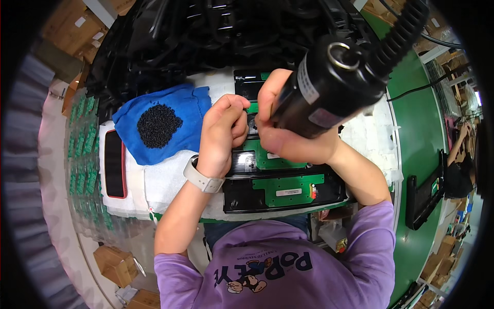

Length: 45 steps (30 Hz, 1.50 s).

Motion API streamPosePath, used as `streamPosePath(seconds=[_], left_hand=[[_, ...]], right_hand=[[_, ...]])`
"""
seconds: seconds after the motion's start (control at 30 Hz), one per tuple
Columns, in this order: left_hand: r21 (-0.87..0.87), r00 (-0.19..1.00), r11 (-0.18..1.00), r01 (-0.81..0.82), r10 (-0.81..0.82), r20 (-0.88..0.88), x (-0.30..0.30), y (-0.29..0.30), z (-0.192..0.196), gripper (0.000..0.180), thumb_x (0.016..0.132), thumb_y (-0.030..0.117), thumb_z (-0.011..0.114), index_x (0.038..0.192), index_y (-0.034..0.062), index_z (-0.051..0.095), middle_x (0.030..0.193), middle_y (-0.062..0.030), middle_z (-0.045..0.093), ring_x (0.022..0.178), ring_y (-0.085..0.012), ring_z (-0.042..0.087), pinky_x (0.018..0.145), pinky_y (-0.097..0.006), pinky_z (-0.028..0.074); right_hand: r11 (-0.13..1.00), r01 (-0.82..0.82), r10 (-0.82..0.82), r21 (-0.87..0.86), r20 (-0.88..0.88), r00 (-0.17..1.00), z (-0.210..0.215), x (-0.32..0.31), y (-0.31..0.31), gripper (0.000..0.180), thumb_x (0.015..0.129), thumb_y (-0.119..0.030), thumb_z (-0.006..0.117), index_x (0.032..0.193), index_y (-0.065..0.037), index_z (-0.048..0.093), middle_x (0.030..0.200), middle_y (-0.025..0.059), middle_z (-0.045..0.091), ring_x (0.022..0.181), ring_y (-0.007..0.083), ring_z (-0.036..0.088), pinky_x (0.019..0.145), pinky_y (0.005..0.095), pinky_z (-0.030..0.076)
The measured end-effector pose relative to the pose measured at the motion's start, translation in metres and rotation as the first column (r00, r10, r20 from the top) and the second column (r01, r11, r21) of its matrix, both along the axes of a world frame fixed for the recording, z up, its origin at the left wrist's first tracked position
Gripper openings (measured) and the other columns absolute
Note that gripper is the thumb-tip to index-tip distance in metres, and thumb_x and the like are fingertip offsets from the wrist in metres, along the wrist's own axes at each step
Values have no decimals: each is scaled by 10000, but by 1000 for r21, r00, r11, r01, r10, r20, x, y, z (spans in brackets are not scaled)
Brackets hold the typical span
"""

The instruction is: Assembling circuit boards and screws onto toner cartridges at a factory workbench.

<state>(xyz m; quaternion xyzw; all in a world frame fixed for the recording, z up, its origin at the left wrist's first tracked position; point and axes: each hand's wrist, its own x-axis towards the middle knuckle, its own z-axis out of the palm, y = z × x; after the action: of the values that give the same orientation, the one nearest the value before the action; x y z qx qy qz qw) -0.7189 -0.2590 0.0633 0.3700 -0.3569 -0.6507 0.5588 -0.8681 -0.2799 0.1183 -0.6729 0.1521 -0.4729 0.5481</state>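
Observation:
My right hand point(293, 139) is wrapped around a black electric screwdriver point(329, 87), which tilts over the work, its tip hidden by my hand. Thumb and fingers of my left hand point(224, 123) are drawn together just beside it; whatever they pinch, if anything, is too small to make out. Both hands hover above black plastic panels fitted with green circuit boards. The nearest panel point(239, 195) carries a green board point(288, 190) with a white label and a small connector. A heap of small black screws point(158, 126) lies on a blue cloth point(131, 123) to the left.
A phone with a red edge point(115, 165) lies at the left on the white padded surface point(167, 180). Clear trays with green boards point(80, 149) stand further left. Many glossy black parts point(206, 36) are piled at the back. The screwdriver's coiled cable point(401, 36) hangs at upper right.

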Motion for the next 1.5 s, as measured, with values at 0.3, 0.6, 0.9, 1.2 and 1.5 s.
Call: streamPosePath(seconds=[0.3, 0.6, 0.9, 1.2, 1.5], left_hand=[[50, 989, 996, 68, -61, -138, 4, -1, 2, 143, 833, 37, 510, 969, 55, 468, 729, -76, 593, 539, -75, 445, 491, -192, 339], [39, 971, 983, 180, -184, 156, -1, 2, 7, 157, 892, 146, 552, 901, -7, 587, 771, -83, 632, 567, -58, 488, 512, -181, 365], [43, 967, 982, 183, -188, 175, -3, 4, 4, 127, 830, 68, 627, 912, -25, 605, 772, -46, 622, 610, -50, 500, 559, -174, 404], [48, 940, 958, 284, -288, 183, 0, 5, 7, 123, 808, 44, 647, 901, -34, 631, 773, -52, 632, 600, -46, 509, 540, -163, 404], [-103, 951, 993, -56, 85, 298, 1, -3, -1, 150, 906, 93, 493, 925, -23, 586, 903, -74, 626, 663, -50, 514, 606, -178, 407]], right_hand=[[971, -41, 19, 235, 96, 995, 8, -7, 1, 295, 693, -88, 643, 912, -28, 454, 617, 24, 489, 463, 88, 462, 463, 217, 384], [997, -66, 37, 35, 546, 837, 28, -45, -26, 348, 896, -368, 420, 1060, -71, 495, 618, -14, 434, 470, 106, 408, 576, 294, 387], [971, -176, 33, 163, 637, 770, 28, -43, -15, 344, 902, -362, 411, 1067, -74, 499, 616, -8, 430, 464, 106, 405, 570, 300, 385], [959, -24, -147, 282, 571, 808, 30, -39, -25, 218, 879, -280, 464, 919, -77, 535, 554, 30, 454, 418, 144, 447, 475, 318, 404], [931, 354, -359, 85, 378, 853, 23, -31, -33, 132, 778, -95, 618, 826, 1, 543, 541, 21, 503, 411, 100, 474, 420, 232, 387]])
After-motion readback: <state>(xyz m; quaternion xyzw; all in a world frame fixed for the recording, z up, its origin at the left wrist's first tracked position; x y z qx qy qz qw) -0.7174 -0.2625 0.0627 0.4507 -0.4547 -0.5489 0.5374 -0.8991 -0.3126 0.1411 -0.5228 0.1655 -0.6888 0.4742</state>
